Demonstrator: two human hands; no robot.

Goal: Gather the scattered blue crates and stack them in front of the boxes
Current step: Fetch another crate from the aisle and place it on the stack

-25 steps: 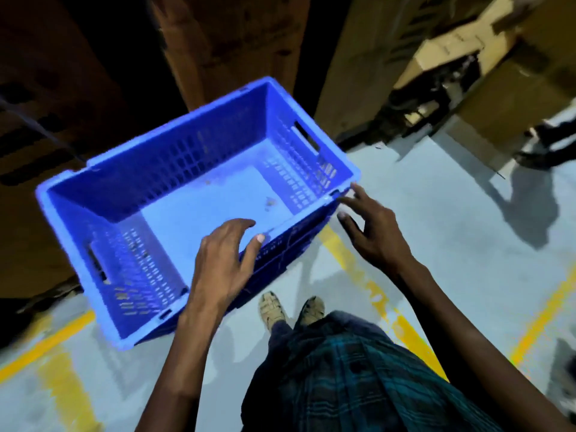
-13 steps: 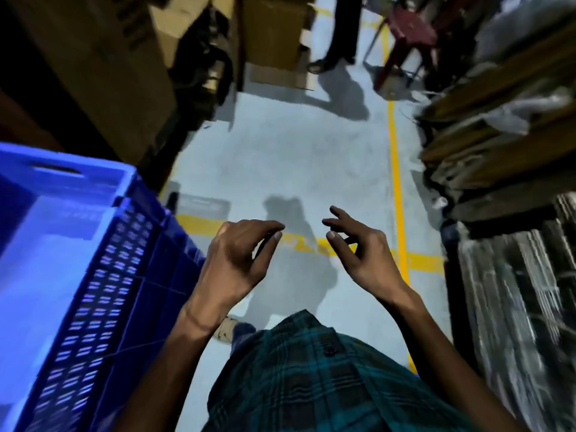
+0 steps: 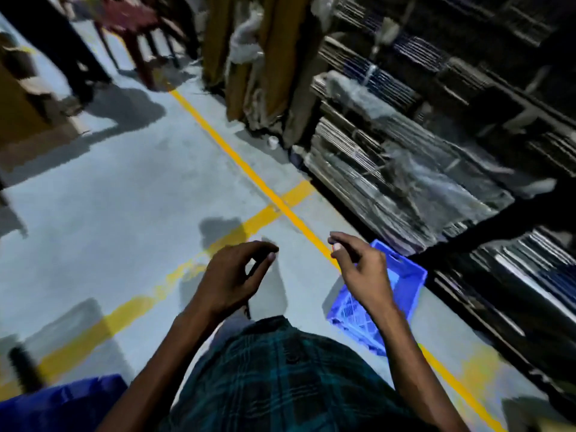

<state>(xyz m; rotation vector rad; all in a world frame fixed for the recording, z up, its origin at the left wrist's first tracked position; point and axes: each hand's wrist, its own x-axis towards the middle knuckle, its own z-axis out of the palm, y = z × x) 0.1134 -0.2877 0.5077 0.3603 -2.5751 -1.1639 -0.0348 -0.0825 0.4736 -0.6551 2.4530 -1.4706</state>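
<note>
Hands point(image 3: 232, 280) point(image 3: 363, 269) hover empty, fingers curled, above the floor point(image 3: 124, 213)

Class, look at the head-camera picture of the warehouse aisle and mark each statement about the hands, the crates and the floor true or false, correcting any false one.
1. Both hands are empty. True: the left hand and the right hand hold nothing, fingers loosely curled.
2. A blue crate lies on the floor by the stacked flat cardboard. True.
3. The right hand grips that crate's rim. False: it is up in the air in front of the crate, gripping nothing.
4. The floor lines are red. False: the floor lines are yellow.
5. Another blue crate edge shows at the bottom left. True.
</note>
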